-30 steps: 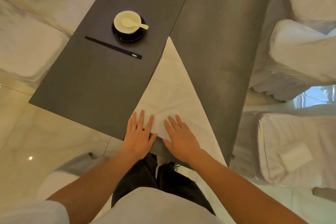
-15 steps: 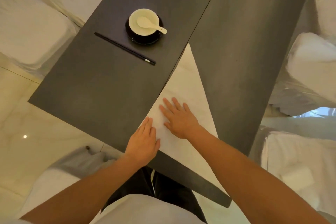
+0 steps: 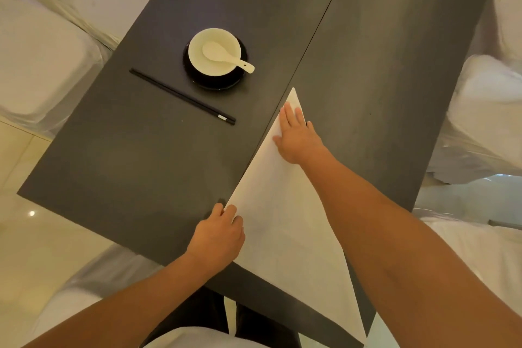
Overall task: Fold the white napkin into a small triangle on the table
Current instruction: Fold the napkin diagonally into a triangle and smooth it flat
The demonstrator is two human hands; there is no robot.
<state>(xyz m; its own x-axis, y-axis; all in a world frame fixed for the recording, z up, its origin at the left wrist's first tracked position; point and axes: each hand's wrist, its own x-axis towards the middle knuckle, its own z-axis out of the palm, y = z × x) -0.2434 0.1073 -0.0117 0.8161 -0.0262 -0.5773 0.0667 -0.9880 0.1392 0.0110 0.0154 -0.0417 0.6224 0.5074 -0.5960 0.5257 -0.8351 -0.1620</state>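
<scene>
The white napkin [image 3: 285,212] lies flat on the dark table [image 3: 147,150] as a large long triangle, its far tip near the table's centre seam and its near tip past the front edge. My right hand [image 3: 298,138] presses flat on the napkin near the far tip, fingers spread. My left hand [image 3: 219,233] rests at the napkin's left corner, fingertips curled on the cloth's edge.
A white bowl with a white spoon [image 3: 216,52] sits on a dark saucer at the far middle, black chopsticks [image 3: 182,96] lying beside it. White-covered chairs [image 3: 485,110] stand on both sides of the table. Pale floor shows at the left.
My right hand has slid along the napkin away from me to its far tip. My left hand has shifted to the left corner and curled its fingers on the edge.
</scene>
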